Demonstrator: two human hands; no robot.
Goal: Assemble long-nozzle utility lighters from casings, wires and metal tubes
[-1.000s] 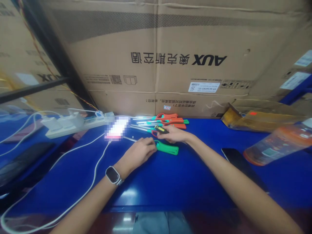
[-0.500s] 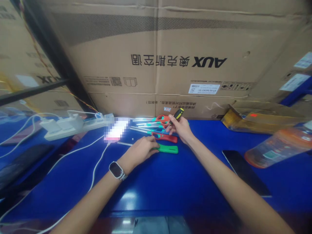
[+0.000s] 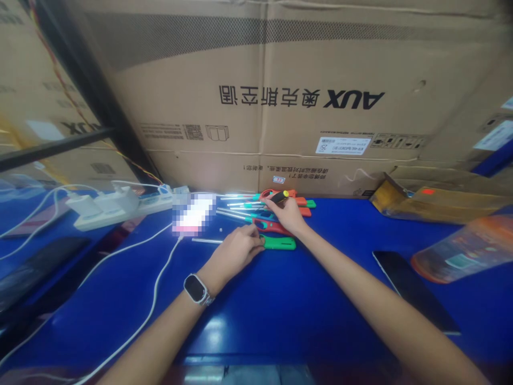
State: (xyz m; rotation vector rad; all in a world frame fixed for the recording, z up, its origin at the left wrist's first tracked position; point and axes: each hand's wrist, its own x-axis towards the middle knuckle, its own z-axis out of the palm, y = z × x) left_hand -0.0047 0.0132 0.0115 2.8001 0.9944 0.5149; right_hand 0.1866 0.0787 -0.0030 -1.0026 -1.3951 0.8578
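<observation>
My left hand [image 3: 241,247] rests on the blue table with its fingers closed around the front part of a green long-necked lighter [image 3: 281,243]. The lighter's metal tube sticks out to the left under the hand. In my right hand [image 3: 291,215] is a screwdriver [image 3: 279,197] with a black and yellow handle; its tip is hidden. That hand is over a row of other long lighters. Among them a red lighter [image 3: 274,227] lies just behind the green one, partly covered by my right hand. A tiny pale piece [image 3: 220,230] lies left of my left hand.
A glowing, blurred-out phone [image 3: 194,214] with a white cable lies left of the lighters, near a white power strip [image 3: 120,211]. To the right are a dark phone [image 3: 414,291], a clear orange-ended jar [image 3: 460,251] and an open carton [image 3: 425,195]. A large cardboard box [image 3: 180,107] stands behind.
My right hand has shifted slightly left, and the screwdriver handle has tipped to a lower angle. My left hand stays on the green lighter. The whole view has shifted a little.
</observation>
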